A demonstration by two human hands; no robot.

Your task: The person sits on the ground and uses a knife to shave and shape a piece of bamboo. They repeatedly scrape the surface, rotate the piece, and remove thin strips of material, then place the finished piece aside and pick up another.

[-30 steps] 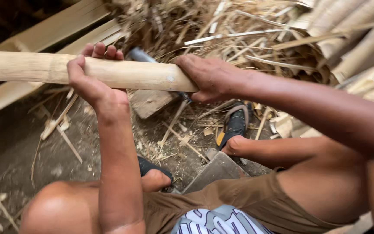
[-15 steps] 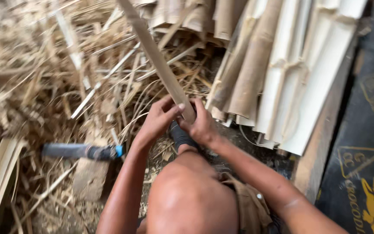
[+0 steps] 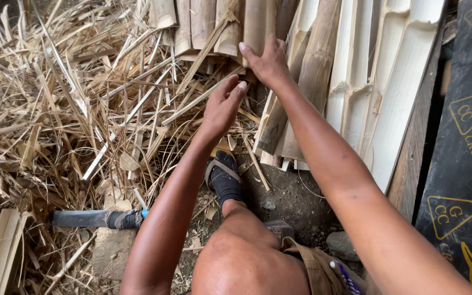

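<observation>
Both hands out over the stack of split bamboo slats [image 3: 312, 82] leaning ahead, right of the dry shavings heap [image 3: 66, 109]. Right hand [image 3: 266, 63] flat on a slat end, fingers spread, nothing clasped. Left hand [image 3: 222, 106] just short of the stack, grip loose and half-curled, empty. Slats look stiff, light for their length, dry; split edges likely sharp and splintery, outer skin smooth and slick. Best taken across the curved back near mid-length, not by the thin edge. Blade with wrapped handle [image 3: 96, 218] lies on the ground at left, well apart from both hands.

Both hands [image 3: 247, 87] at split bamboo [image 3: 312, 76]
</observation>
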